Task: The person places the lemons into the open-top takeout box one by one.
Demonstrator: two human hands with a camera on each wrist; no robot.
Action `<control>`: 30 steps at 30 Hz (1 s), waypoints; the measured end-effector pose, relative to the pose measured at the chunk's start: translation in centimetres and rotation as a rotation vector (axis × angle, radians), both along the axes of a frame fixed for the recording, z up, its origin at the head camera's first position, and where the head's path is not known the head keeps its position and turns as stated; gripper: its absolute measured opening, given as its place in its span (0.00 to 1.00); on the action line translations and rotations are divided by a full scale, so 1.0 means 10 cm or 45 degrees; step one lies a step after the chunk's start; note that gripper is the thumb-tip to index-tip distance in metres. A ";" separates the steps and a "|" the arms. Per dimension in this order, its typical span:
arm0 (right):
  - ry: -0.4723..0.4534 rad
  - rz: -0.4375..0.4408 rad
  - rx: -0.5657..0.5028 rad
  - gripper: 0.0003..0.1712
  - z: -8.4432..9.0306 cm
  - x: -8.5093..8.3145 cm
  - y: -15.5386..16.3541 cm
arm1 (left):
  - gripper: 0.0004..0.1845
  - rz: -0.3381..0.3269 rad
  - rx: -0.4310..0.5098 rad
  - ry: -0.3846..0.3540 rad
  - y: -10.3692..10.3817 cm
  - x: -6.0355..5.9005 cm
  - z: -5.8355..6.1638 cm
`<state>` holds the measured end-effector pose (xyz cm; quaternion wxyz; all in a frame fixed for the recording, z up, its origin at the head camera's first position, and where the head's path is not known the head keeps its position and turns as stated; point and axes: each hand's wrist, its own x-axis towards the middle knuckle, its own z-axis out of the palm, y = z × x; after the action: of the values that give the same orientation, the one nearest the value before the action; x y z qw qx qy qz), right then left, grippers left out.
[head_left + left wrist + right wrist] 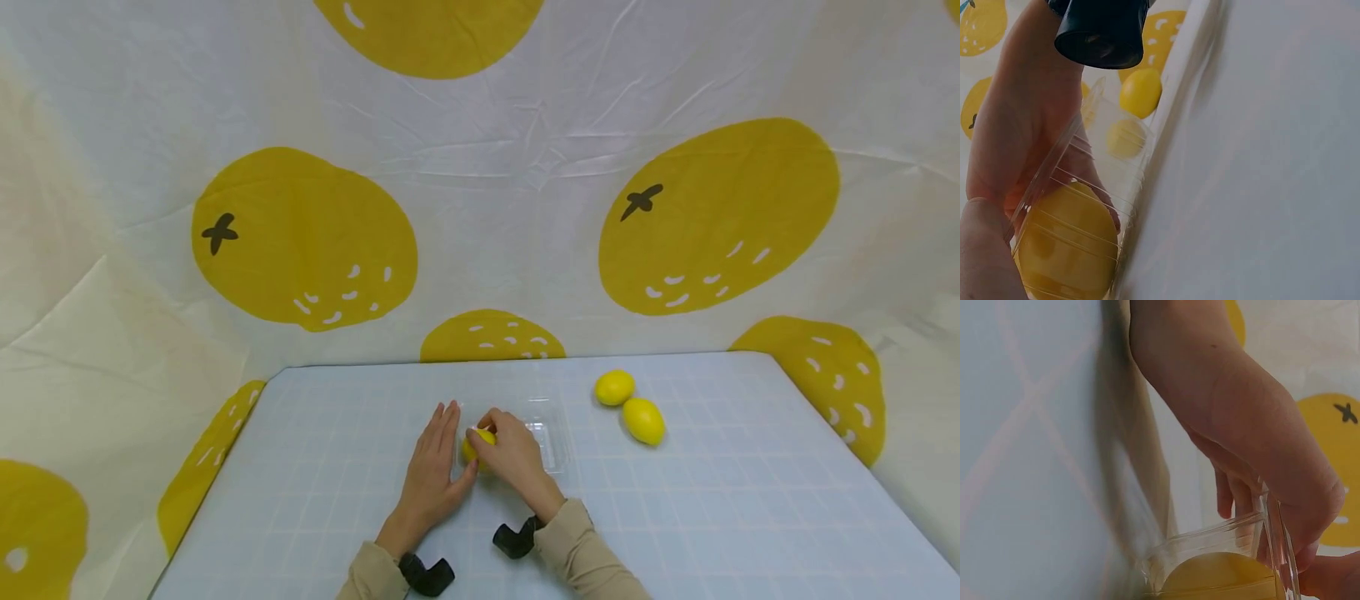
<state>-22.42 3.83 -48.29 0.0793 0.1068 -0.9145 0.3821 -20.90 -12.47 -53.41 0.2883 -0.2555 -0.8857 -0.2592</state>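
A clear plastic container (553,450) sits on the light blue checked tablecloth (750,517) near its middle. My left hand (448,437) lies with straight fingers against the container's left side. My right hand (497,435) grips a yellow lemon (477,443) at the container's left end. In the left wrist view this lemon (1069,250) shows through the ribbed clear wall (1110,162), low in the container. The right wrist view shows the same lemon (1222,578) behind the wall, under my right hand (1254,450).
Two more lemons (614,387) (643,420) lie side by side on the cloth, to the right of the container and farther back. A white backdrop (510,183) printed with big yellow fruits hangs behind and around the table.
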 end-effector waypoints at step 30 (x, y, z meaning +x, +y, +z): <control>-0.127 0.041 0.027 0.26 0.07 0.02 0.05 | 0.41 0.015 -0.022 0.014 0.00 0.01 0.00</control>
<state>-22.19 4.36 -47.59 0.0264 0.1030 -0.9196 0.3783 -20.83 -12.48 -53.41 0.2924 -0.2541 -0.8879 -0.2483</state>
